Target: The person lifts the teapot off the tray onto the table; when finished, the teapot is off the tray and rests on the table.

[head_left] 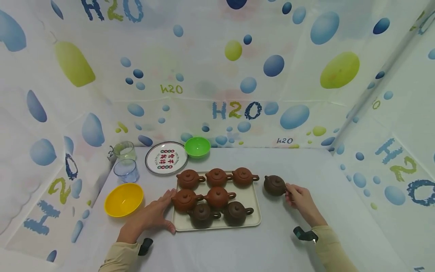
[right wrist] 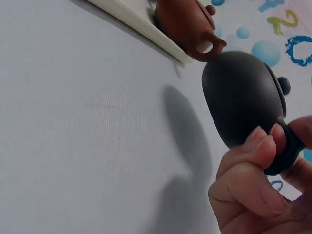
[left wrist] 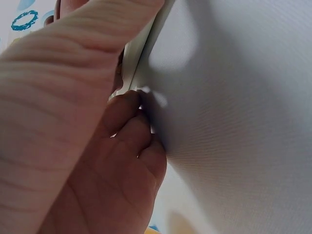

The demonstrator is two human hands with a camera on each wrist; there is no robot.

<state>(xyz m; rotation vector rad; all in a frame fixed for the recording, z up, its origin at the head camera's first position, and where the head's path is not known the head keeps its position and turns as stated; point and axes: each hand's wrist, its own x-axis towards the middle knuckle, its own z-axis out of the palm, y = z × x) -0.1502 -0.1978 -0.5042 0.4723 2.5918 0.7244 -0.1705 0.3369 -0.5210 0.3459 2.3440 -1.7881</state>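
Observation:
My right hand (head_left: pixel 300 202) pinches the handle of a dark brown teapot (head_left: pixel 274 185) to the right of the tray. In the right wrist view this teapot (right wrist: pixel 243 95) is raised off the cloth, its shadow lying apart from it. My left hand (head_left: pixel 154 214) rests against the left edge of a cream tray (head_left: pixel 249 196), thumb by the front corner and fingers reaching along the side. On the tray stand several teapots: reddish-brown ones such as the teapot (head_left: pixel 219 196) at the back and middle, and two darker ones, including the teapot (head_left: pixel 236 212), along the front.
A yellow bowl (head_left: pixel 124 200) stands left of my left hand. Behind it are a blue glass (head_left: pixel 127 172) and a greenish glass (head_left: pixel 124 151). A round plate with printed characters (head_left: pixel 159 160) and a green bowl (head_left: pixel 197 147) stand at the back. Patterned curtains enclose the table.

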